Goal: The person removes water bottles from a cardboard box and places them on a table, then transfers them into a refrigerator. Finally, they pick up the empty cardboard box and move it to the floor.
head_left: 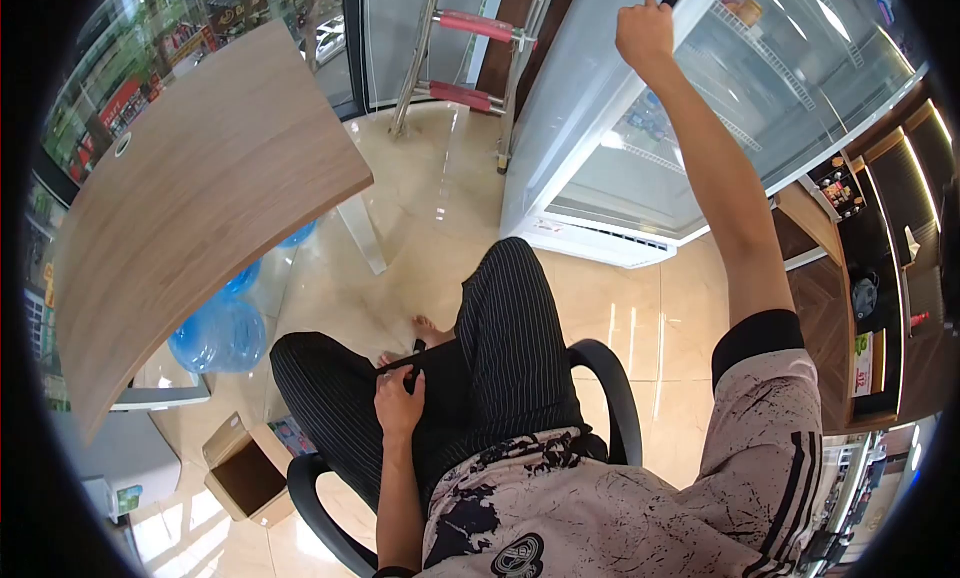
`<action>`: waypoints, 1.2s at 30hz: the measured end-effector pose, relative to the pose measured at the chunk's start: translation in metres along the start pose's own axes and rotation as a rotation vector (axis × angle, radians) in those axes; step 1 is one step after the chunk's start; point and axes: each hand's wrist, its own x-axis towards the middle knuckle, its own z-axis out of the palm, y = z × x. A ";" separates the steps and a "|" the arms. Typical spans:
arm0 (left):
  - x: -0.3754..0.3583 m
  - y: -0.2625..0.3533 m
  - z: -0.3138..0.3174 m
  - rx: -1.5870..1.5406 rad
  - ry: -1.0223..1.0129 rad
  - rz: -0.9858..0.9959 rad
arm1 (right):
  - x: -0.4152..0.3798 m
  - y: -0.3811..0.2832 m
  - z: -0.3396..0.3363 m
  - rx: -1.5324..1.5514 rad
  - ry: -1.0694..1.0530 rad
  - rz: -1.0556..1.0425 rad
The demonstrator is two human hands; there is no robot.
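My right hand (pixel 645 36) is stretched up to the white display refrigerator (pixel 570 108), its fingers closed at the edge of the glass door (pixel 625 173) beside a small dark part. Behind the glass are white wire shelves (pixel 745 33) with a few packaged goods. Low over my lap is my left hand (pixel 400 403), fingers curled together by a slim black thing whose kind I cannot make out. Striped dark trousers (pixel 515 328) cover my legs, and I sit in a black armchair (pixel 615 398).
A curved wooden desk (pixel 220 168) stands at the left, with blue water jugs (pixel 220 333) beneath it. An open cardboard box (pixel 245 473) is on the tiled floor near the chair. A ladder (pixel 465 96) leans at the back, and wooden shelving (pixel 865 278) lines the right.
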 end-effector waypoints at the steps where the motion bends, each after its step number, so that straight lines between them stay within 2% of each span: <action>1: -0.002 0.000 -0.001 0.004 0.017 0.000 | -0.016 0.004 -0.007 0.001 -0.011 -0.004; 3: -0.004 -0.005 -0.001 0.001 0.001 -0.030 | -0.050 0.012 -0.024 0.028 0.187 -0.054; 7: -0.016 -0.002 -0.007 0.004 0.017 -0.026 | -0.129 0.029 -0.063 0.220 0.446 -0.062; 11: -0.023 -0.007 -0.006 0.040 0.071 0.087 | -0.203 0.043 -0.083 0.250 0.653 0.061; 14: -0.022 -0.010 -0.001 0.062 0.066 0.141 | -0.253 0.061 -0.093 0.241 0.706 0.127; 16: -0.018 -0.005 0.001 0.071 0.036 0.156 | -0.283 0.073 -0.103 0.317 0.915 0.145; 17: -0.017 -0.002 0.003 0.071 0.034 0.173 | -0.296 0.079 -0.106 0.303 0.915 0.157; 19: -0.014 0.002 0.006 0.090 0.004 0.179 | -0.322 0.089 -0.113 0.370 1.121 0.370; 21: -0.011 0.003 0.012 0.077 -0.024 0.206 | -0.359 0.094 -0.118 0.364 0.920 0.648; 25: -0.002 0.013 0.022 0.063 -0.104 0.238 | -0.402 0.095 -0.124 0.704 0.759 1.014; 29: 0.011 0.023 0.035 0.033 -0.193 0.263 | -0.424 0.114 -0.134 0.660 0.783 1.174; 31: 0.025 0.022 0.051 -0.092 -0.268 0.284 | -0.436 0.123 -0.131 0.592 0.756 1.241; 33: 0.047 0.040 0.058 -0.064 -0.303 0.377 | -0.452 0.135 -0.121 0.411 0.745 1.271; 36: 0.089 0.070 0.086 -0.100 -0.351 0.568 | -0.467 0.151 -0.112 0.364 0.769 1.353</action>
